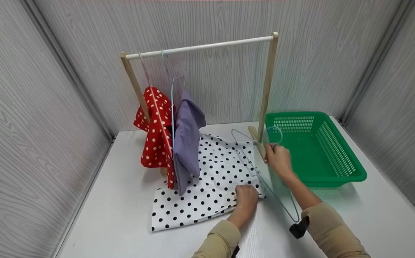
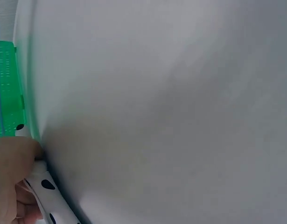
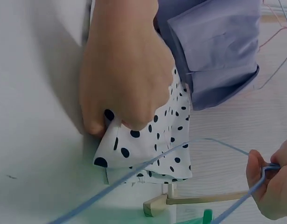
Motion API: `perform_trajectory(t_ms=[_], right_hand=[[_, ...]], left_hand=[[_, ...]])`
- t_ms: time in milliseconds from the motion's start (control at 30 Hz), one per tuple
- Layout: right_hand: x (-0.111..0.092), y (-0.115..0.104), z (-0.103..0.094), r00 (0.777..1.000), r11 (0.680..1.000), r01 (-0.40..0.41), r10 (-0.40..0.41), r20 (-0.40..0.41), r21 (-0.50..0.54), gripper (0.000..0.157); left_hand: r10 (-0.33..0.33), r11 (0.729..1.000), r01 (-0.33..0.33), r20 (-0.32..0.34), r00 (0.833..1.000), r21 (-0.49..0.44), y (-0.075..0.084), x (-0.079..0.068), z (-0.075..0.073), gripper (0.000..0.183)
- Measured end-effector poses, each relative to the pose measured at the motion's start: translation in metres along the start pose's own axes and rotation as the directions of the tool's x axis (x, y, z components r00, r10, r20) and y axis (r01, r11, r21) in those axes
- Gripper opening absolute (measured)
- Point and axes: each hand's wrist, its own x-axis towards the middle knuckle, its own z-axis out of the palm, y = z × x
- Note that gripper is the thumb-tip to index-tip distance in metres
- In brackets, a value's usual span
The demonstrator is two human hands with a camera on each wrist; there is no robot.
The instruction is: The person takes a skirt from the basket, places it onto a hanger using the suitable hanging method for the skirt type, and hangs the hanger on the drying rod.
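Note:
A white cloth with black dots [image 1: 211, 179] lies spread on the table below the rack. My left hand [image 1: 247, 199] pinches its near right edge; in the right wrist view that corner is lifted between thumb and fingers. With my right hand [image 1: 279, 159] I grip a light blue wire hanger [image 1: 279, 200] near its hook, beside the rack's right foot. The hanger slants over the cloth's right side, its lower end toward me. In the right wrist view, fingers [image 3: 269, 179] curl round the hanger wire.
A wooden rack with a white bar [image 1: 214, 46] stands at the back. On its left hang a red dotted cloth [image 1: 155, 132] and a purple cloth [image 1: 187, 139], both on hangers. A green basket [image 1: 358, 173] stands at the right, close to my right forearm.

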Motion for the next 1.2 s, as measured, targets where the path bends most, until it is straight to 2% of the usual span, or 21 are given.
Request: perform_trajectory(t_ms=[133,233,300,367,433,500,567,633,700,733,833,867,933,967,1033,1100,1200], right_hand=[[0.000,0.001,-0.014,0.997,0.997,-0.044,0.040,-0.061,-0.070,0.035],[-0.001,0.003,-0.019,0.996,0.995,-0.082,0.081,-0.029,-0.052,0.037],[-0.001,0.006,-0.021,0.996,0.995,-0.093,0.093,-0.015,-0.023,0.036],[-0.001,0.011,-0.021,0.995,0.995,-0.101,0.100,-0.017,-0.019,0.035],[-0.001,0.015,-0.022,0.993,0.994,-0.111,0.111,-0.025,-0.008,0.033],[0.000,0.019,-0.022,0.991,0.992,-0.130,0.130,-0.019,0.000,0.035],[0.000,0.021,-0.021,0.988,0.988,-0.152,0.152,-0.003,0.020,0.035],[0.000,0.021,-0.019,0.987,0.986,-0.163,0.163,0.018,0.039,0.035],[-0.001,0.019,-0.017,0.988,0.987,-0.157,0.156,0.021,0.043,0.034],[-0.001,0.018,-0.017,0.990,0.989,-0.142,0.142,0.015,0.033,0.034],[-0.002,0.017,-0.018,0.996,0.996,-0.092,0.092,-0.004,-0.009,0.036],[-0.003,0.016,-0.019,0.997,0.996,-0.082,0.082,-0.009,-0.018,0.037],[-0.003,0.017,-0.020,0.997,0.997,-0.070,0.070,-0.012,-0.027,0.038],[-0.004,0.018,-0.021,0.997,0.997,-0.073,0.073,-0.013,-0.022,0.037],[-0.004,0.019,-0.021,0.997,0.997,-0.078,0.078,-0.016,-0.015,0.035],[-0.005,0.021,-0.021,0.997,0.997,-0.072,0.072,-0.018,-0.012,0.036],[-0.005,0.023,-0.022,0.999,0.999,-0.053,0.053,-0.007,-0.013,0.038]], left_hand=[[0.019,1.000,-0.019,-0.005,1.000,-0.006,-0.002,0.002,0.000,0.018],[-0.014,0.994,0.008,-0.059,0.998,-0.111,-0.012,0.004,0.004,0.019],[-0.059,0.973,0.037,-0.088,0.994,-0.228,-0.023,0.005,0.005,0.018],[-0.091,0.939,0.053,-0.096,0.991,-0.339,-0.031,0.005,0.004,0.018],[-0.094,0.918,0.047,-0.101,0.990,-0.394,-0.037,0.007,0.002,0.020],[-0.076,0.922,0.019,-0.131,0.988,-0.387,-0.037,0.008,0.001,0.023],[-0.064,0.950,-0.001,-0.197,0.978,-0.311,-0.033,0.010,0.001,0.021],[-0.065,0.974,0.002,-0.274,0.960,-0.225,-0.027,0.011,0.003,0.018],[-0.048,0.987,-0.001,-0.301,0.953,-0.159,-0.020,0.012,0.007,0.016],[-0.025,0.992,-0.010,-0.271,0.962,-0.128,-0.017,0.012,0.008,0.015],[0.063,0.996,-0.069,-0.104,0.993,-0.058,-0.007,0.011,0.009,0.019],[0.091,0.995,-0.093,-0.037,0.995,-0.040,-0.005,0.011,0.009,0.020],[0.130,0.992,-0.130,0.071,0.989,-0.005,-0.001,0.012,0.007,0.022],[0.140,0.990,-0.141,0.093,0.986,0.006,0.000,0.013,0.006,0.022],[0.155,0.987,-0.157,0.100,0.983,0.016,0.001,0.016,0.005,0.021],[0.170,0.985,-0.171,0.076,0.982,0.007,0.000,0.019,0.005,0.021],[0.122,0.991,-0.124,-0.045,0.991,-0.049,-0.006,0.020,0.010,0.019]])
